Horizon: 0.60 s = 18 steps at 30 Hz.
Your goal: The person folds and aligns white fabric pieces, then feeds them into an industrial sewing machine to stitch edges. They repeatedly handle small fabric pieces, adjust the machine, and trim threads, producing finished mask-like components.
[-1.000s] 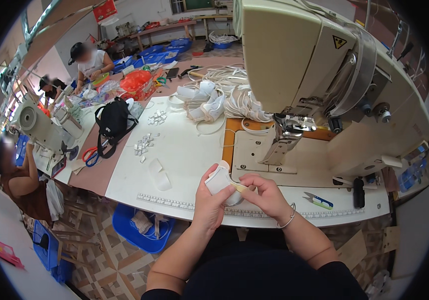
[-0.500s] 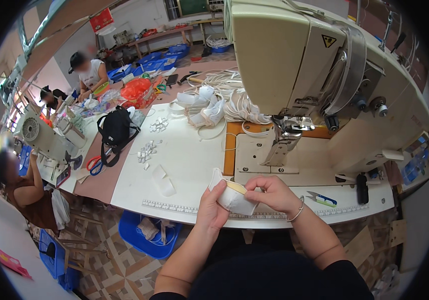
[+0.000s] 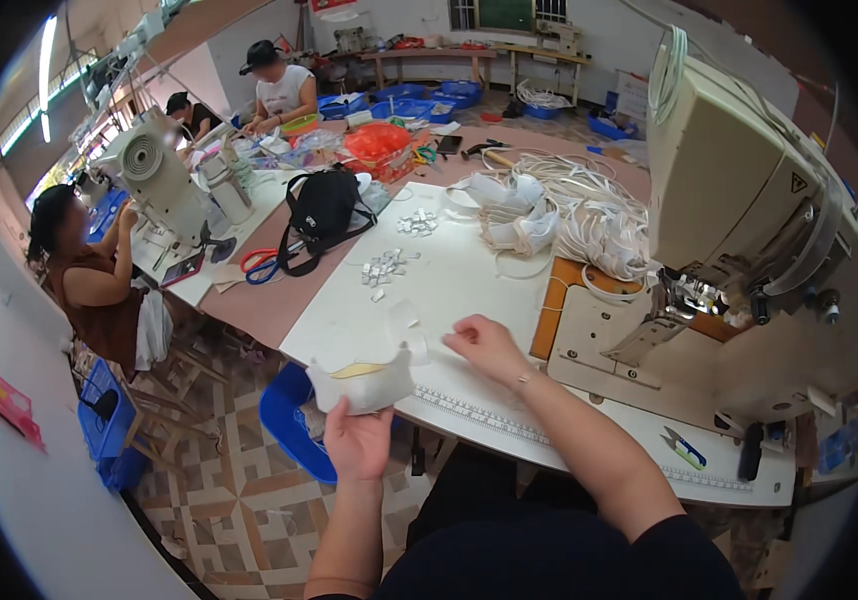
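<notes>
My left hand [image 3: 359, 440] grips a white fabric piece [image 3: 374, 388] by its lower edge, thumb in front. The piece is curved, with pointed upper corners and a pale yellow layer showing along its top opening. It is held up at the table's front edge, left of my body. My right hand [image 3: 489, 350] is apart from it, over the white tabletop, with fingers curled together; whether anything small is between them cannot be made out. Between the hands and just beyond lies a pale, flat strip [image 3: 399, 325]. Small whitish pieces [image 3: 385, 267] lie in loose piles farther off.
A sewing machine [image 3: 729, 190] stands at right, with bundled white straps [image 3: 599, 235] behind its bed. Thread snips [image 3: 684, 448] and a ruler strip [image 3: 479, 414] line the front edge. A black bag [image 3: 324, 215] sits at left; a blue bin [image 3: 294, 420] is below. Other people work at left.
My left hand has carried the white fabric piece leftward. My right hand has let go of it and moved away over the table. The view has turned left.
</notes>
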{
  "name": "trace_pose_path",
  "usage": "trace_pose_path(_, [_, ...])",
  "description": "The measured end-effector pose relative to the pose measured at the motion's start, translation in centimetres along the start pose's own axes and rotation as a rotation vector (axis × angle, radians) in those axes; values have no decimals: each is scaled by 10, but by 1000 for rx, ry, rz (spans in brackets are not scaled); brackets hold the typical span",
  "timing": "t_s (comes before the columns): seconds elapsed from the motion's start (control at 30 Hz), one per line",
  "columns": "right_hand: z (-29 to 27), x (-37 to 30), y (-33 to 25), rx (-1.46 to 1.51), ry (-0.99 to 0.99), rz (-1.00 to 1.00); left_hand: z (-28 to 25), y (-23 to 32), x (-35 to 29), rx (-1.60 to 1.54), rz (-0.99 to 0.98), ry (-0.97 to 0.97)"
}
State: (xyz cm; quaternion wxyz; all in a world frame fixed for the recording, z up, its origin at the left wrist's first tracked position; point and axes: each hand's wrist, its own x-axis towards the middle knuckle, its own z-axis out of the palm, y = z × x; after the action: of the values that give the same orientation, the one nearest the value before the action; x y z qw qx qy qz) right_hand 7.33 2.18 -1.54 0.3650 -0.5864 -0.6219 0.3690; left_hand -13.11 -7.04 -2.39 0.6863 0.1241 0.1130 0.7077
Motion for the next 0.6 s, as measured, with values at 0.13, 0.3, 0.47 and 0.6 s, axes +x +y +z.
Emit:
trace_pose_path(0.13, [62,54,5,-371,33,-124,-17,10,5,14,82,52])
trace_pose_path(0.3, [15,45,-9,-116,-161,-57,-25,-7,10,10,32,85])
trace_pose_path(0.47, [-87,-73,1,-364,292,-463,-5,-82,12,-297,-303,77])
trace_pose_path(0.6, [-119,-147,24,-532,351,-479,-2,-116,-2,-198,-544,115])
